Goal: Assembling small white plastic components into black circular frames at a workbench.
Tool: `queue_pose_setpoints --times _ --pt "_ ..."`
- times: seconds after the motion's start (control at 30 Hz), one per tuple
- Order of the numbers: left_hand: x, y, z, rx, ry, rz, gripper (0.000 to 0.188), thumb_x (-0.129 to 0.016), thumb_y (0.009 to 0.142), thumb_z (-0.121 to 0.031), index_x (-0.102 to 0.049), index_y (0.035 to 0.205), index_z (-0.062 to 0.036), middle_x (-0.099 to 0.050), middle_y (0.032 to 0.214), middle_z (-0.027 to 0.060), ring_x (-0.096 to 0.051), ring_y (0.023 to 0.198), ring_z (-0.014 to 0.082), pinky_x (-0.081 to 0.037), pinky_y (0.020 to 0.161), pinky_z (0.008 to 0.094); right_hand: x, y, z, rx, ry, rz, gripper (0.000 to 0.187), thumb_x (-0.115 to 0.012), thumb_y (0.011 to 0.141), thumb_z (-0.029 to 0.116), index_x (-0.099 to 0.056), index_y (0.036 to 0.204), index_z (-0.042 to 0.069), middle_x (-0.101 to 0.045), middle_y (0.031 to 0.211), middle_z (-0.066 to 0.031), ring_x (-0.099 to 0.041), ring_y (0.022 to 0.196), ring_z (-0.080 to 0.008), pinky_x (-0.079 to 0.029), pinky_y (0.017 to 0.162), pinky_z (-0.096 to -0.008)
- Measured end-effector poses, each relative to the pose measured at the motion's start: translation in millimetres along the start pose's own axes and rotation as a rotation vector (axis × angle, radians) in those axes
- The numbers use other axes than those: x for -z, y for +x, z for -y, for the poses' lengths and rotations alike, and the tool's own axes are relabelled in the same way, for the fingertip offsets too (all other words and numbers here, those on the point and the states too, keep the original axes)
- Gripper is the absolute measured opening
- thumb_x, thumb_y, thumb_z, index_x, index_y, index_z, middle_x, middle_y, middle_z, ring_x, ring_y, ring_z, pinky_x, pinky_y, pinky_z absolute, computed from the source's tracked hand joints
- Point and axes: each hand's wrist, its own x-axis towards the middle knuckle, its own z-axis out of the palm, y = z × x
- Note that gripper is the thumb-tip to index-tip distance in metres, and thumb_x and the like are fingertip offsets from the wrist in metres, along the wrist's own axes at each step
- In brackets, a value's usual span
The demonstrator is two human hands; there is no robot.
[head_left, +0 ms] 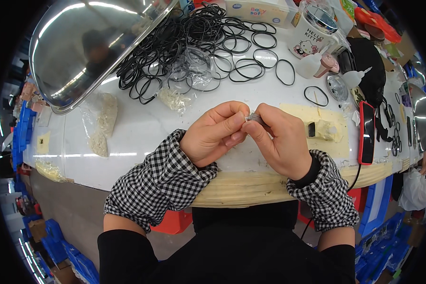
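Over the near side of the white table, my two hands meet fingertip to fingertip. Between thumb and forefinger, my right hand (pixel 281 139) pinches a small grey piece (pixel 256 118), too small and covered to name. My left hand (pixel 213 132) closes its thumb and forefinger on the pale end of the same piece. Just right of my right hand, a cream-coloured lump (pixel 327 130) with a black part beside it rests on a yellow sheet (pixel 338 149). Beyond my left hand sits a clear bag of small pale parts (pixel 175 98).
A heap of black rubber rings (pixel 175 42) spreads across the back. At left stand a large shiny metal bowl (pixel 87 61) and another bag of pale parts (pixel 102 125). To the right are a red-edged phone (pixel 366 132) with a cable, a white cup (pixel 311 33) and squeeze bottles (pixel 356 76).
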Motion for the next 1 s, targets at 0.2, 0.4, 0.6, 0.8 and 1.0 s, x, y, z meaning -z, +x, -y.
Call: queue_pose_setpoints --times 0.2,0.4,0.6,0.8,1.0 --pt "1 0 0 -0.02 0.017 0.036 0.013 -0.048 0.095 -0.016 -0.052 0.099 -0.0048 -0.047 0.081 -0.0033 -0.04 0.068 0.0051 -0.034 0.06 0.016 3 0 1 0.012 -0.018 0.033 0.032 -0.059 0.086 0.031 -0.049 0.069 0.005 -0.05 0.057 -0.0058 -0.05 0.049 -0.0216 -0.038 0.045 -0.0314" --pt "2 1 -1 -0.004 0.049 0.048 0.014 -0.049 0.094 -0.017 -0.052 0.098 -0.0044 -0.047 0.08 -0.0033 -0.04 0.067 0.0048 -0.034 0.059 0.0159 4 0 -1 0.047 -0.015 0.008 0.031 -0.062 0.084 0.03 -0.05 0.07 0.005 -0.05 0.057 -0.0055 -0.051 0.049 -0.0211 -0.037 0.044 -0.031" --pt "-3 0 -5 0.014 0.097 0.009 0.014 -0.05 0.094 -0.018 -0.053 0.095 -0.0041 -0.047 0.076 -0.0033 -0.04 0.066 0.0045 -0.033 0.057 0.0161 4 1 -5 0.102 -0.084 -0.017 0.031 -0.064 0.082 0.031 -0.05 0.07 0.006 -0.051 0.059 -0.0046 -0.051 0.049 -0.0208 -0.037 0.044 -0.0308" --pt "-4 -1 -7 0.026 0.113 -0.004 0.014 -0.05 0.094 -0.018 -0.053 0.094 -0.0043 -0.047 0.076 -0.0031 -0.04 0.065 0.0049 -0.033 0.058 0.0169 7 1 -5 0.113 -0.128 0.004 0.032 -0.065 0.081 0.032 -0.05 0.068 0.007 -0.05 0.056 -0.0038 -0.05 0.047 -0.0203 -0.037 0.042 -0.031" --pt "-4 -1 -10 0.048 0.151 -0.027 0.015 -0.051 0.094 -0.019 -0.054 0.093 -0.0044 -0.048 0.076 -0.0028 -0.04 0.065 0.0051 -0.033 0.059 0.0173 12 2 -8 0.158 -0.1 0.07 0.032 -0.066 0.08 0.032 -0.049 0.066 0.008 -0.049 0.055 -0.0034 -0.049 0.046 -0.0196 -0.036 0.041 -0.0304"
